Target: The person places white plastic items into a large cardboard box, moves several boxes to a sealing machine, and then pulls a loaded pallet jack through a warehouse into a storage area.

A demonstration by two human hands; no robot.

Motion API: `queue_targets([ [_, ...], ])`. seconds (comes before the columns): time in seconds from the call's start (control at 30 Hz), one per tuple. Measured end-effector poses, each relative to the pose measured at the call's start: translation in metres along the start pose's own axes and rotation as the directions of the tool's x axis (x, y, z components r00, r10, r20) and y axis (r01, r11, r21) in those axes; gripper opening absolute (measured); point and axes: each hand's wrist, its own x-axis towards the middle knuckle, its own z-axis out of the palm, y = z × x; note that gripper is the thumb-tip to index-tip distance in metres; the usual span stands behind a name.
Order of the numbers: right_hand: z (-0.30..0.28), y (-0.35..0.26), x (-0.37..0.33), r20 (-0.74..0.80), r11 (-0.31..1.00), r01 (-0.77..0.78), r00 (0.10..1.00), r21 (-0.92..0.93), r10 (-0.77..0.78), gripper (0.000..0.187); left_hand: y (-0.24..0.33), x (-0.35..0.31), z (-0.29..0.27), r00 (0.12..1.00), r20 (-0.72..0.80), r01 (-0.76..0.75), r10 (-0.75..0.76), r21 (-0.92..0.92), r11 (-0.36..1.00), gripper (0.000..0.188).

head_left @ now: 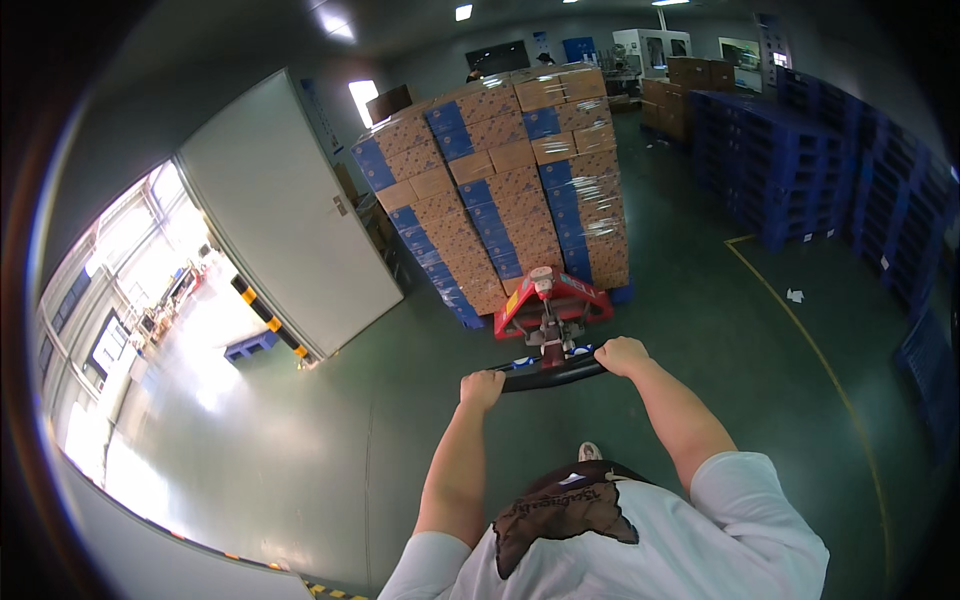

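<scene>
Both my arms reach forward to the black handle of a red pallet jack. My left hand is wrapped round the handle's left end, and my right hand grips its right end. Beyond the handle, the jack's red body stands against a tall stack of cardboard boxes with blue panels, partly covered in shiny clear film. A blue pallet shows under the stack's lower left edge. The jack's forks are hidden beneath the load.
A large white door stands at the left, beside a black-and-yellow post and a bright doorway. Blue pallets are piled along the right, near a yellow floor line. More brown boxes stand farther back. Paper scraps lie on the floor.
</scene>
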Motion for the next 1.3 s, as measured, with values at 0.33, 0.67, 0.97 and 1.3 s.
queue_targets([
  [0.33,0.011,0.001,-0.051,-0.034,1.000,0.010,0.999,0.017,-0.009,0.042,0.009,-0.047,0.010,0.992,0.005,-0.129,0.130,0.170,0.977,0.039],
  [0.67,0.019,0.020,-0.153,-0.044,0.994,0.104,0.994,0.017,-0.103,0.043,0.057,-0.154,0.029,0.982,-0.188,0.003,-0.018,-0.079,0.997,0.040],
  [0.97,0.057,0.039,-0.229,-0.135,0.981,0.186,0.972,-0.058,-0.192,0.040,0.071,-0.228,0.081,0.953,-0.302,-0.059,0.025,-0.102,0.993,0.039],
  [1.3,0.135,0.046,-0.275,-0.154,0.989,0.129,0.978,-0.076,-0.140,0.038,0.058,-0.277,0.153,0.935,-0.345,-0.122,0.087,-0.080,0.989,0.037],
])
